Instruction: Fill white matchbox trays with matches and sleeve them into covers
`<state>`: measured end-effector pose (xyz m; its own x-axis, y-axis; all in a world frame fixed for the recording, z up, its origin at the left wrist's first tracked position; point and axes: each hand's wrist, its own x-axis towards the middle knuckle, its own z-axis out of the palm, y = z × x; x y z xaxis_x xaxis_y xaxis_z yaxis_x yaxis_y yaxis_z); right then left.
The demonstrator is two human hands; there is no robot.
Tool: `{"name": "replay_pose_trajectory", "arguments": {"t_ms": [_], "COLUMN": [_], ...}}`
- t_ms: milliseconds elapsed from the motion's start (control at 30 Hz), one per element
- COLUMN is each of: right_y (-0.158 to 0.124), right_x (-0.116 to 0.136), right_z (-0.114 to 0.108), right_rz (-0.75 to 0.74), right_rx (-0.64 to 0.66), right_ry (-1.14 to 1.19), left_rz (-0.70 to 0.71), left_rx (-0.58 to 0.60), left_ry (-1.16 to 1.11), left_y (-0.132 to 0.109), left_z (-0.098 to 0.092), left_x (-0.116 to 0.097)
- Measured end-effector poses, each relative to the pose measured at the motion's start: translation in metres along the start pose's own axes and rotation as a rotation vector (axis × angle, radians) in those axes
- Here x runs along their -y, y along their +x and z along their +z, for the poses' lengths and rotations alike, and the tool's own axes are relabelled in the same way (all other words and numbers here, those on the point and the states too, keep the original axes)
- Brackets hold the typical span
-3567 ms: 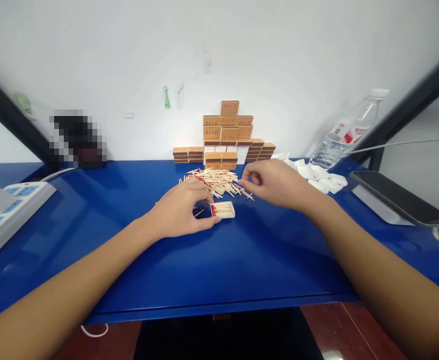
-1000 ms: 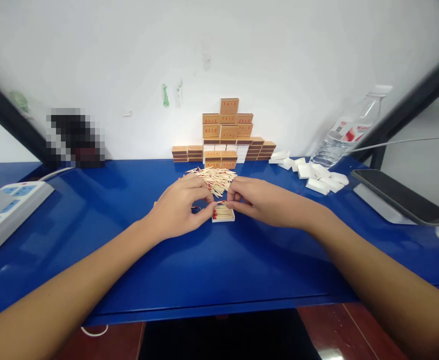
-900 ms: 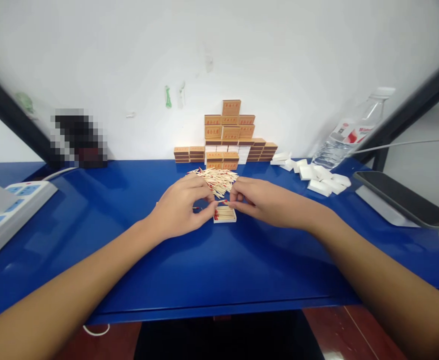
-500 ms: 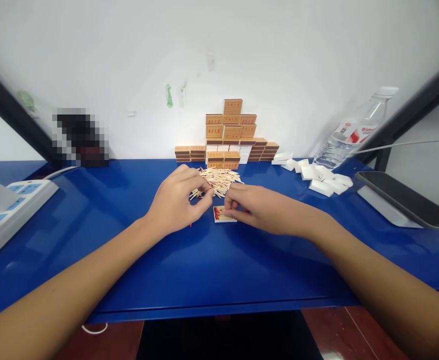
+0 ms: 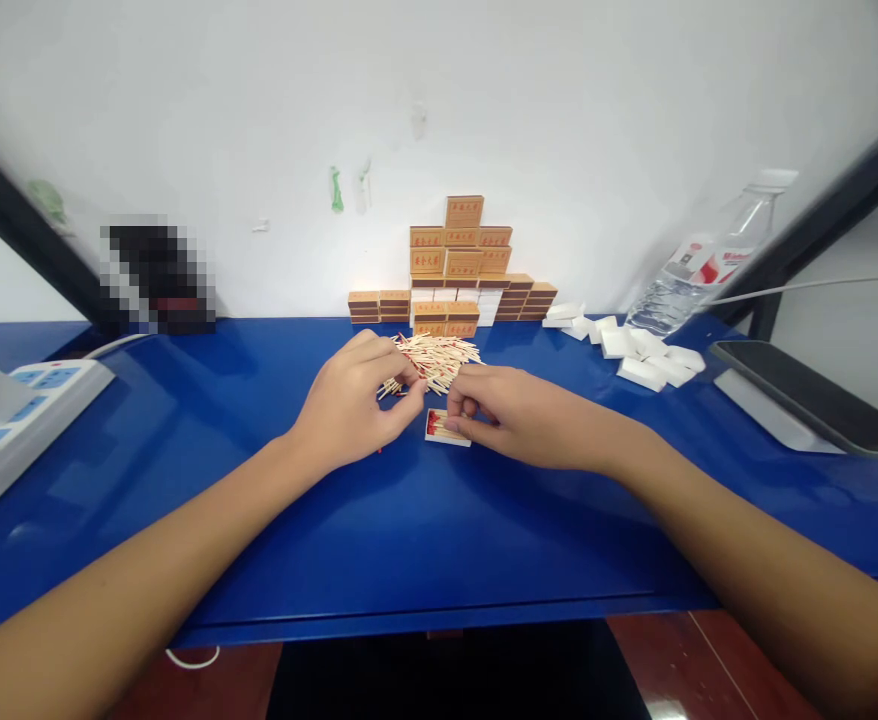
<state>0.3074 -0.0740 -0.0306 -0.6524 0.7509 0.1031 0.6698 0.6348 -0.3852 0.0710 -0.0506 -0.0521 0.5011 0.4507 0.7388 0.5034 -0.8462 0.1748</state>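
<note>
A small white matchbox tray (image 5: 439, 428) with red-tipped matches in it lies on the blue table (image 5: 424, 520). My right hand (image 5: 518, 415) rests over the tray's right side, fingers curled and pressed onto the matches inside. Just left of the tray, my left hand (image 5: 353, 405) has its thumb and fingers pinched together at the near edge of a loose pile of matches (image 5: 435, 357); a few matches poke out between the fingertips.
Brown matchboxes (image 5: 458, 270) are stacked against the white wall. Several empty white trays (image 5: 634, 352) lie at the right, near a plastic water bottle (image 5: 701, 265) and a dark phone (image 5: 814, 395). A power strip (image 5: 11, 410) sits at the left edge.
My left hand left the tray and moved up to the match pile, pinching matches there. My right hand slid down over the tray and now covers its right part.
</note>
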Motion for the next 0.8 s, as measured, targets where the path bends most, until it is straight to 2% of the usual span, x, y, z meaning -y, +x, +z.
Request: {"name": "replay_pose_trajectory", "arguments": {"t_ms": [133,433,800], "right_y": [0.0017,0.0028,0.0019], "right_x": [-0.0011,-0.0049,-0.0073], "right_z": [0.0022,0.0018,-0.0023], "right_rz": [0.003,-0.013,-0.032], "right_rx": [-0.048,-0.059,-0.010], "right_ry": [-0.026,-0.071,-0.040], "left_rz": [-0.001,0.001,-0.010], "left_rx": [0.002,0.001,0.009], "left_ry": [0.002,0.002,0.001], "left_y": [-0.0001,0.0006,0.0016], "left_z": [0.0001,-0.0007,-0.0012], "left_x": [0.0002,-0.0016,-0.0018]}}
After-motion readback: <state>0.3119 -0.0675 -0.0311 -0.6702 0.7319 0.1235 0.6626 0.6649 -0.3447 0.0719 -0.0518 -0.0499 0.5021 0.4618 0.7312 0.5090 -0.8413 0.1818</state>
